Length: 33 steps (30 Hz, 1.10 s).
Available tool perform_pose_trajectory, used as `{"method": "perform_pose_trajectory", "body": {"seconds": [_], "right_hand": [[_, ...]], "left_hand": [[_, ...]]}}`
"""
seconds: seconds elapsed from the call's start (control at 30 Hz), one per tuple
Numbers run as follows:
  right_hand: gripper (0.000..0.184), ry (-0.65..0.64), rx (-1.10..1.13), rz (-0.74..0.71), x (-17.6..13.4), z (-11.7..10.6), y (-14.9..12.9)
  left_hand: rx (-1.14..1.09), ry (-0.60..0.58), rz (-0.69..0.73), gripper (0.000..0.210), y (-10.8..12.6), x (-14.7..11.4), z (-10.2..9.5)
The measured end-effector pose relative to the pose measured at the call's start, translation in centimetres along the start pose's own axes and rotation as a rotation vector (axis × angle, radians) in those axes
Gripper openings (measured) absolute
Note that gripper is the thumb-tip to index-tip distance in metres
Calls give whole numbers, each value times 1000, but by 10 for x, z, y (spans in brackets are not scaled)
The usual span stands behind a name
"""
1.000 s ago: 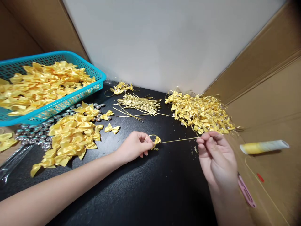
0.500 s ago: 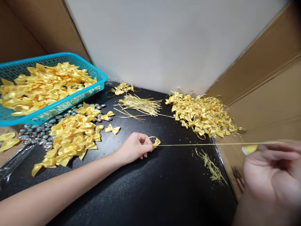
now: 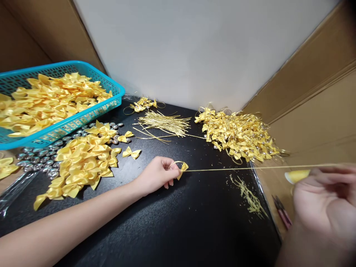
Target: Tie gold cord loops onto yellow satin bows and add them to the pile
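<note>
Over the black tabletop, my left hand (image 3: 162, 173) pinches a small yellow ribbon bow (image 3: 184, 168) with a thin gold loop at its top. A fine yellow thread (image 3: 230, 169) runs taut from the bow to the far right. Its other end goes to my right hand (image 3: 326, 202), whose fingers are curled closed on it. Part of that hand is blurred and cut off by the frame's edge. Left of my left hand lies a loose bow (image 3: 131, 152), beside a heap of yellow bows (image 3: 83, 163).
A blue basket (image 3: 122, 92) of bows stands at left, with silvery beads (image 3: 41, 157) below it. Cut gold cords (image 3: 164, 122) and a pile of looped bows (image 3: 236, 133) lie behind. At right are thread scraps (image 3: 250, 196), snips (image 3: 283, 213) and a yellow spool (image 3: 297, 176).
My right hand has moved slightly right, showing more of the spool. The thread stays taut and my left hand keeps its pinch on the bow. The view has shifted slightly.
</note>
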State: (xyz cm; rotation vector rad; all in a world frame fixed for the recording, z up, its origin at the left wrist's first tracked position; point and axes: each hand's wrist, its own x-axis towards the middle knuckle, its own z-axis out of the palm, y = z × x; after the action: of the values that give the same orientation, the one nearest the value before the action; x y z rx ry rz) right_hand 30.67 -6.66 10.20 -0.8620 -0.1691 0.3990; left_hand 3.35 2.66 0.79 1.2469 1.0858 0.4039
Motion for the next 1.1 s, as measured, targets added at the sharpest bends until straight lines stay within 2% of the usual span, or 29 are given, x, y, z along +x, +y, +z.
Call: {"method": "perform_pose_trajectory", "body": {"seconds": [0.1,0.27,0.33,0.4,0.43,0.53,0.67,0.8,0.97,1.1], "right_hand": [[64,-112,44,4,-5,5,4],[65,-201,62,43,-6,2,5],[48,-298,94,71,-5,-2,4],[18,-412,113,70,-3,-5,3],[13,-460,114,65,-1,-7,2],[32,-540,108,74,4,-11,0],[31,-576,130,48,7,-14,-2],[31,-579,116,43,8,-15,-1],[33,-521,33,-17,5,-14,0],[20,-458,-12,-51,3,-13,-1]], "left_hand": [[-59,-36,9,16,-2,2,-2],[-91,-65,14,19,-2,3,-5],[-101,-58,27,20,-1,3,-4],[-102,-54,31,20,-2,3,-3],[-91,-56,29,20,-2,3,-3],[-14,-80,46,19,-4,3,-2],[53,-94,100,12,-7,2,-3],[101,-116,89,13,-4,0,-4],[144,-115,31,28,2,-1,-3],[175,-93,-16,30,2,0,-2]]}}
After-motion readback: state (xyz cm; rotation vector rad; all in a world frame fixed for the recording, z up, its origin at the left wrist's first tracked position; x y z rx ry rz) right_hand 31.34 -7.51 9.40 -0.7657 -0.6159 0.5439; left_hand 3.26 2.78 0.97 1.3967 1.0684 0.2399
